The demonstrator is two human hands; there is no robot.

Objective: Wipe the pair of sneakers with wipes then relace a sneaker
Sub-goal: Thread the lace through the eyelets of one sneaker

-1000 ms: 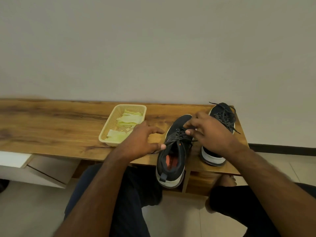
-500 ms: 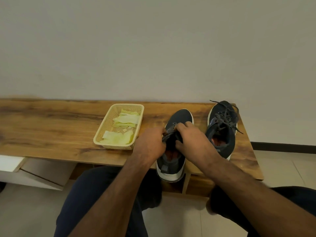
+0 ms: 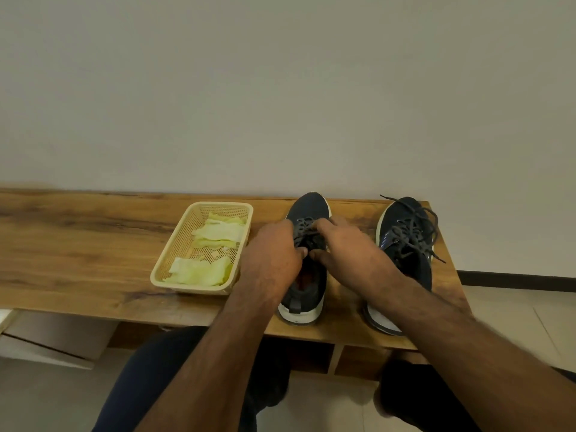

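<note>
Wooden bench (image 3: 78, 244) runs left to right against a plain wall. Two dark sneakers with white soles stand on its right half, toes pointing to the far side.

Left sneaker (image 3: 307, 294): upright, heel at the near edge of the bench. Both hands are on its lacing area. Left hand (image 3: 271, 260) comes in from the left, fingers curled and pinched on the grey lace (image 3: 304, 227). Right hand (image 3: 346, 249) comes in from the right, forefinger and thumb likewise pinched on the lace, the two thumbs nearly meeting over the tongue (orange lining shows inside the shoe mouth).

Right sneaker (image 3: 405, 232): stands apart, near the bench's right end, its laces loose and straggling over the upper; the right forearm crosses its heel.

Cream mesh basket (image 3: 174, 244): just left of the left hand, holding pale yellow-green wipes (image 3: 199, 271), crumpled, in two clumps.

Person seated, dark trousers, knees below the near edge.
</note>
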